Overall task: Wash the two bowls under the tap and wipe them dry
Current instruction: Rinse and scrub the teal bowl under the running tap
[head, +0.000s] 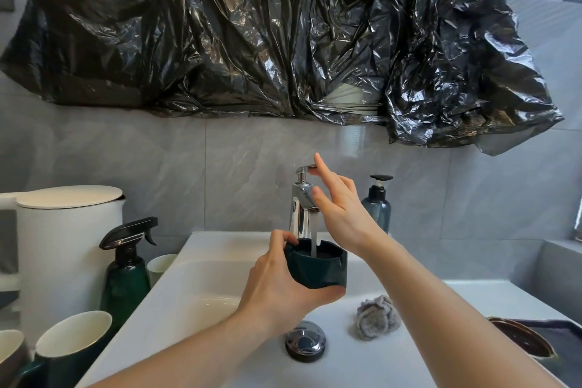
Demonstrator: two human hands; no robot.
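Note:
My left hand (277, 287) grips a small dark green bowl (318, 264) from below and the side, holding it over the white sink (195, 287). Water runs from the chrome tap (300, 201) straight into the bowl. My right hand (340, 201) is raised beside the tap, its straight fingers touching the lever at the top. A second, dark brown bowl (519, 337) sits at the right edge of the counter, partly cut off. A crumpled grey cloth (376, 316) lies in the basin on the right.
A chrome drain plug (305, 342) sits in the basin. Left of the sink stand a green spray bottle (127, 271), a white kettle (67, 249) and several cups (74, 340). A blue soap dispenser (378, 205) stands behind the tap. Black plastic (283, 35) covers the wall above.

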